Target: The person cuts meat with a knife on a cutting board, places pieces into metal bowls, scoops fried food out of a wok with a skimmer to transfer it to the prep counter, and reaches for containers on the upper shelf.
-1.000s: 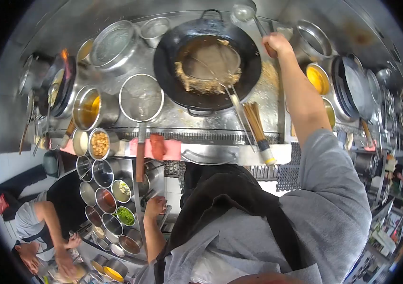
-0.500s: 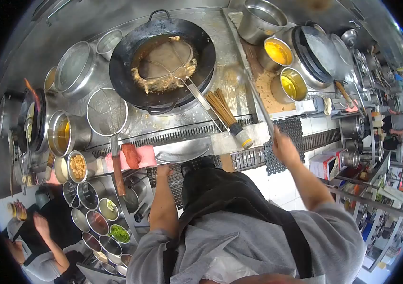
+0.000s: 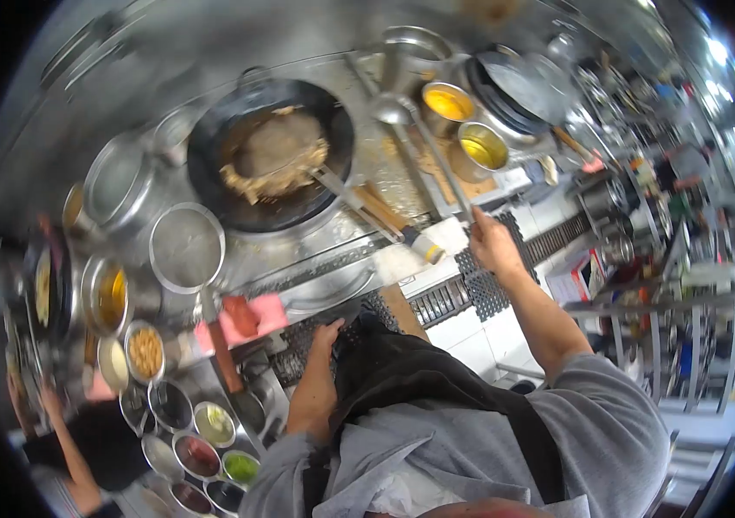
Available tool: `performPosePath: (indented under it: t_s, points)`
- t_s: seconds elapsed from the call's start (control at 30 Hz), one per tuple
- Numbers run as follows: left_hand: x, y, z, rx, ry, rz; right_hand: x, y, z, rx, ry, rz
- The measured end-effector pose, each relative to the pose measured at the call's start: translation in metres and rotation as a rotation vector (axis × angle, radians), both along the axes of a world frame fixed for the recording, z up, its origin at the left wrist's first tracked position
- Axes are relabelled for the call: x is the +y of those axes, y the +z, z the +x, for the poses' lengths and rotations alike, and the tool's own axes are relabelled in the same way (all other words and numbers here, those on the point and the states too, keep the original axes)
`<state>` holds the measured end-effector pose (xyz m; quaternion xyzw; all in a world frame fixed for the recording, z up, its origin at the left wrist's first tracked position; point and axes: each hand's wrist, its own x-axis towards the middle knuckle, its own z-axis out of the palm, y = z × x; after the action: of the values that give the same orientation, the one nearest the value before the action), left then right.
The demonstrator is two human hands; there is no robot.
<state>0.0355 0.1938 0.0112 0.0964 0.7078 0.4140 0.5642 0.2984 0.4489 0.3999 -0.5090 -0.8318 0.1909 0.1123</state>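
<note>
- Ladle [image 3: 442,161]: located right of upper centre; judged stiff, bowl-heavy; best gripped at the handle [image 3: 458,191] end.
- Right hand [image 3: 495,246]: fingers wrapped round handle.
- Left hand [image 3: 326,335]: finger state cannot be told.

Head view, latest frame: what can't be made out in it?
All in the head view:
Ladle's bowl, held out by the right hand: blur leaves any contents unclear.
Wok: the strainer inside covers what lies beneath it.
Left hand: small and blurred; whether it grips anything is unclear.
Co-worker's arm, lower left: the head is cut off by the dark round edge.
Shelves, right: items too small and blurred.
</note>
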Motion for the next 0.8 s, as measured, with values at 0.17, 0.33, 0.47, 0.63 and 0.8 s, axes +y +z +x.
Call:
performPosePath:
  t_s: [0.17,0.33,0.47,0.63,0.8]
  points:
    - [-0.008,0.037,-0.002,0.364,-0.385,-0.104,0.032,0.016,-0.069,0.1,0.077,0.11]
    - [-0.027,0.024,0.01,0.422,-0.344,-0.031,0.044,0.063,-0.219,0.181,0.242,0.123]
    - [-0.09,0.051,-0.004,0.402,-0.249,-0.112,0.057,0.072,-0.381,0.134,0.459,0.053]
    - [-0.249,0.01,0.04,0.512,0.037,-0.56,0.045,0.029,-0.586,0.079,0.697,0.019]
    - [-0.34,0.041,0.165,0.339,0.377,-0.914,-0.004,-0.02,-0.702,-0.015,0.77,-0.309]
